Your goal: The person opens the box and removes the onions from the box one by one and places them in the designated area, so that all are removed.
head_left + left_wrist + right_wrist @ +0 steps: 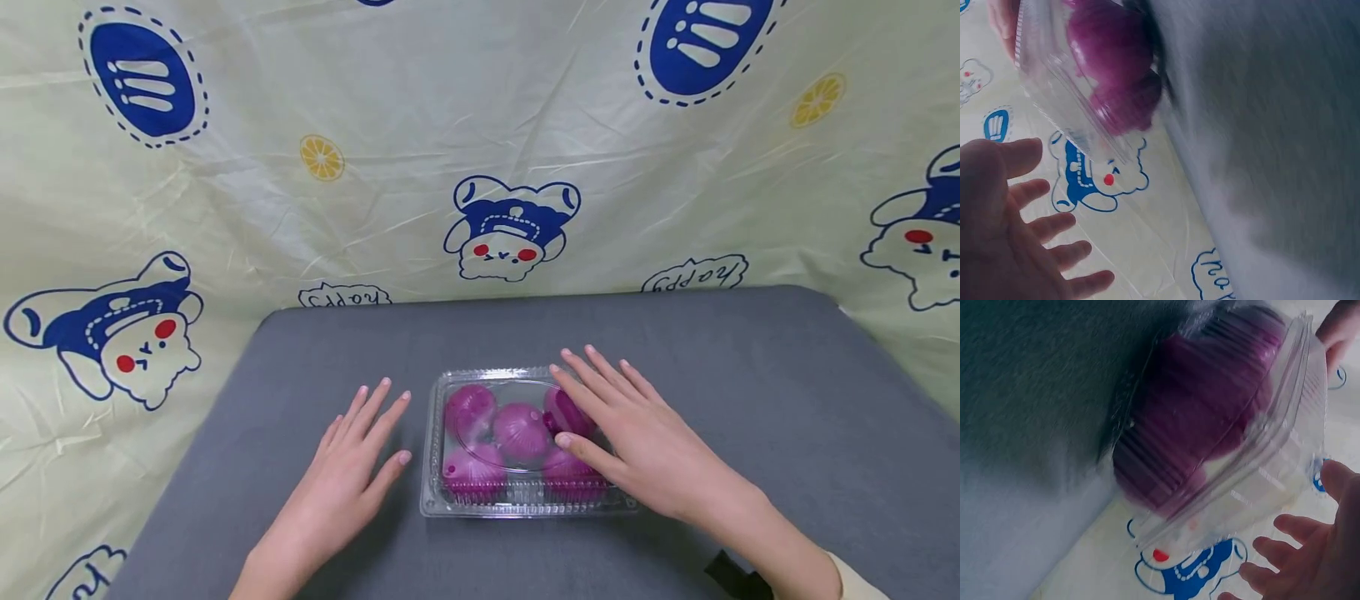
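Note:
A clear plastic clamshell box (432,467) with a ribbed edge sits on the table, its lid down. Inside lie several purple, round red onions (521,433), also seen through the box's side in both wrist views. My left hand (347,475) hovers left of the box, fingers spread and apart from it. Over the box's right side, my right hand (645,442) is held with straight fingers and hides part of that side. In the right wrist view a gap shows between these fingers (1272,550) and the lid. Both hands hold nothing.
The box stands on a grey cloth-covered table (345,342). Behind it hangs a pale curtain (405,217) printed with blue cartoon figures and orange slices. A black strap (738,575) shows at my right wrist.

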`<state>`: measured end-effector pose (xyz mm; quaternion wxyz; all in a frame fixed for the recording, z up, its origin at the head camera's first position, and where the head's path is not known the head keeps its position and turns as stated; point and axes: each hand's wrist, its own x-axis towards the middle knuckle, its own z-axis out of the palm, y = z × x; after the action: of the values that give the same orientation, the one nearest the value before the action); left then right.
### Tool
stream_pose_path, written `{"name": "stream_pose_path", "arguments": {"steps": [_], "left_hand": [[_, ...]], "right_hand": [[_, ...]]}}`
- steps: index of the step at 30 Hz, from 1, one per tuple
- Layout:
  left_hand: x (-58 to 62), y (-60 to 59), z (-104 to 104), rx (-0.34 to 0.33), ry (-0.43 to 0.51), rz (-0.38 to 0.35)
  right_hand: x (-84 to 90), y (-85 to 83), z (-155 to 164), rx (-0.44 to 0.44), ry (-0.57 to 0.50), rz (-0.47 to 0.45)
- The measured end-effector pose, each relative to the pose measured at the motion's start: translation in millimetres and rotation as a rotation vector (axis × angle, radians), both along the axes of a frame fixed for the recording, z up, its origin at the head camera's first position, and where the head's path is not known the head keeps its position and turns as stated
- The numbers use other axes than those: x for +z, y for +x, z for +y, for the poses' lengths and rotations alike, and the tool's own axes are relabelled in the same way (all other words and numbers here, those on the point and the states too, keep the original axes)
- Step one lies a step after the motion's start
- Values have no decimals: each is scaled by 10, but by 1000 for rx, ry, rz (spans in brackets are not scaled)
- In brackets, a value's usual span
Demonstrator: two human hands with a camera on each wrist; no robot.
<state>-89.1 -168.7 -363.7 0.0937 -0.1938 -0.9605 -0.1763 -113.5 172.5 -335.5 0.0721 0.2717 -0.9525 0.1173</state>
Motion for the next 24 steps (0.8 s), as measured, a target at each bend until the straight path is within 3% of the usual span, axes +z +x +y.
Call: {"name": "stream_pose_path", "arguments": {"steps": [9,17,20,24], "left_hand": [[33,140,67,-44,257,-3],[-68,162,85,-87,484,-7],[-106,162,93,-70,633,-85],[-141,172,116,16,895,-319]], "right_hand": [[-1,43,-197,116,-7,53],[-53,83,-384,164,-34,31],[-71,95,-447,194,-54,19],[-90,103,-519,253,-73,11]]}}
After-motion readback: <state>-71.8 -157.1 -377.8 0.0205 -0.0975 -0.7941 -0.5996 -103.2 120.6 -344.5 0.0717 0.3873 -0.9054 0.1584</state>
